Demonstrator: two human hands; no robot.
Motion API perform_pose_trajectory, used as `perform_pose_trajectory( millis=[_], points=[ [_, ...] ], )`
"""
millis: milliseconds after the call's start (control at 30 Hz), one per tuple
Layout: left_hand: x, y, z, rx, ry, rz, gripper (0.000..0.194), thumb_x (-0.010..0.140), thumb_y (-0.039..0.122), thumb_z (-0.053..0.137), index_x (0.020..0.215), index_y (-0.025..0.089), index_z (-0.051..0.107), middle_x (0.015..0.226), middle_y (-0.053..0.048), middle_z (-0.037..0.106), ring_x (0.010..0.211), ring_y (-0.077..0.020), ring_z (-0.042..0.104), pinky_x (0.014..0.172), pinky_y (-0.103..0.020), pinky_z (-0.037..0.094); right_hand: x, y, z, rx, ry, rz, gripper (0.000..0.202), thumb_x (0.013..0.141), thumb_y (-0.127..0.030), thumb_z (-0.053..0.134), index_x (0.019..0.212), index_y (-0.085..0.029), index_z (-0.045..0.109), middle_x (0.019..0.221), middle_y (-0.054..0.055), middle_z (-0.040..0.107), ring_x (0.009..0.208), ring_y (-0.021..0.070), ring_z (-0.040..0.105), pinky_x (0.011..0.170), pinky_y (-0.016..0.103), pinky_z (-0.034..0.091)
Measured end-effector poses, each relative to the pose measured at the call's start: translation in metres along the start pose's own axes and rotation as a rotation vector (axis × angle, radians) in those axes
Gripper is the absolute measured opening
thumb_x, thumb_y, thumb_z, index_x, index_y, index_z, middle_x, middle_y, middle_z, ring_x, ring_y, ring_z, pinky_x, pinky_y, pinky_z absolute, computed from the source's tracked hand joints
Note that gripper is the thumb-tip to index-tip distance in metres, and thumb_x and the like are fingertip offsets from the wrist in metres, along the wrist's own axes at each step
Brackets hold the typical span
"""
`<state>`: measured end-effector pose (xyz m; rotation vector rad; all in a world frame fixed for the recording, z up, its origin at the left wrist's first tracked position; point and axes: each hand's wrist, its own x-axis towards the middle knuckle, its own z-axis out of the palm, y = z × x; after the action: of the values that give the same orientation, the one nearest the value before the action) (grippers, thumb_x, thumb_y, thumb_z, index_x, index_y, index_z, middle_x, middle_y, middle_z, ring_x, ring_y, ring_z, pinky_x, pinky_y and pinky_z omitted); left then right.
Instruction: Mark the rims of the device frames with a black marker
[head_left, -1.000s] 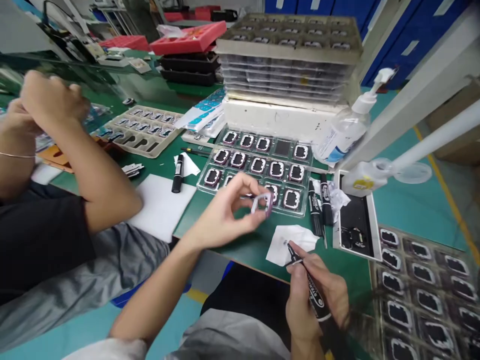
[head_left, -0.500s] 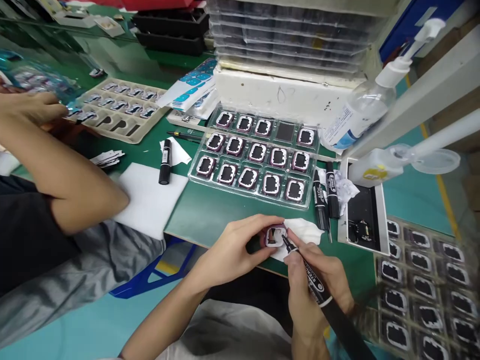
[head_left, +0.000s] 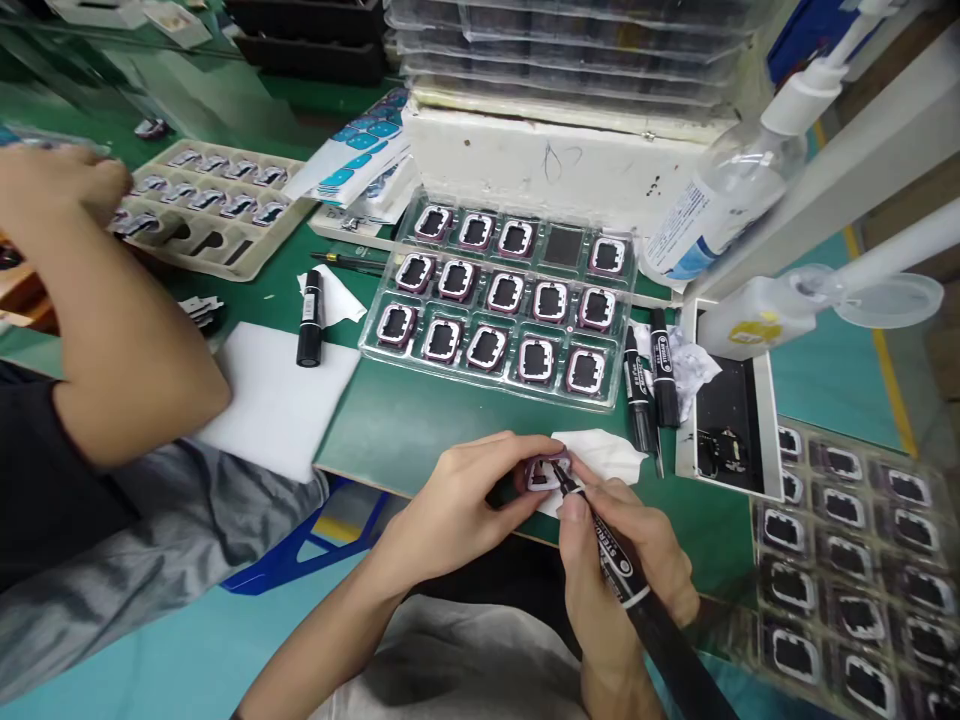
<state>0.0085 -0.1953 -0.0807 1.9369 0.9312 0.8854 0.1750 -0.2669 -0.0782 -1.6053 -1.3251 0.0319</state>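
Between thumb and fingers, my left hand grips a small purple-rimmed frame near the table's front edge. A black marker is in my right hand, its tip at the frame's opening. Under and behind the frame lies a white tissue. Beyond my hands, a clear tray holds several similar frames with white borders; one compartment in its back row has no frame.
Two markers and a white box lie right of the tray, by pump bottles. Another marker and a white foam sheet are left. A co-worker's arm reaches over a beige tray. More frames sit lower right.
The marker tip has moved left across the frame, which is now tilted more. The view has shifted slightly, and the co-worker's hand has moved a little.
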Motion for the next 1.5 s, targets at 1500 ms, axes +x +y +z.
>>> perform_pose_trajectory(
  millis=[1500],
  points=[
    [0.0,0.003,-0.003,-0.012,-0.006,-0.034,0.04,0.101,0.018,0.084,0.137,0.03,0.074,0.119,0.002,0.087,0.088,-0.0135,0.08,0.085,-0.023,0.067,-0.002,0.012,0.005,0.025,0.007,-0.206,0.021,0.09,-0.025,0.086,0.11,-0.025,0.078,0.107,0.001,0.093,0.089,0.0232,0.091,0.088,0.027,0.078]
  ],
)
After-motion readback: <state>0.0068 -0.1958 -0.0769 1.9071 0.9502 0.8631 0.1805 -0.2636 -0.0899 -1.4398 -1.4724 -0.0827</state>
